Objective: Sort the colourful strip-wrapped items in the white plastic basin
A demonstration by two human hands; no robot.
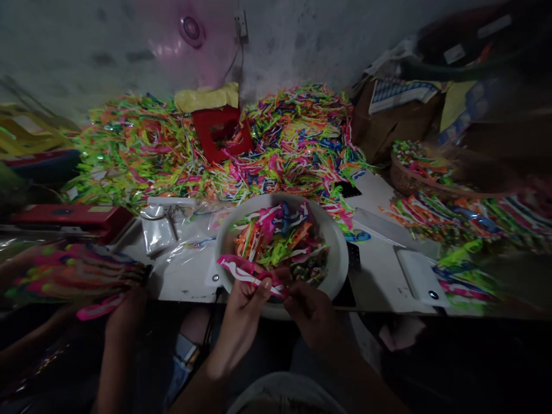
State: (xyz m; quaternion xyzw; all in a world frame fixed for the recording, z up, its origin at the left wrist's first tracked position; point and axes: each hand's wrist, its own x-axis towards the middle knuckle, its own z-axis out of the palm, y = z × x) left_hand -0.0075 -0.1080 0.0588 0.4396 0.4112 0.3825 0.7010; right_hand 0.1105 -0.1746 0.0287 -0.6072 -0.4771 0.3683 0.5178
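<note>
Over the near rim of a pale round basin (339, 259), my left hand (245, 305) is closed on a long, curved pink-and-white plastic piece (241, 271), thumb on top. My right hand (313, 313) has its fingers drawn together at the right end of the same piece. Its fingertips are dark, so I cannot make out whether they pinch the piece or something small beside it. Inside the basin lies a heap of similar plastic pieces (271, 230) in pink, green, orange and blue. Small dark, shiny parts (308, 269) fill its right side.
A large pile of coloured pieces (146, 149) lines the wall around a red stool (222, 135). At left, another person's hands hold a bundle (81, 270) near a red sealer-like device (73, 221). Right are a white box-like device (416, 276), bundled pieces (466, 215) and a brown basket (401, 175).
</note>
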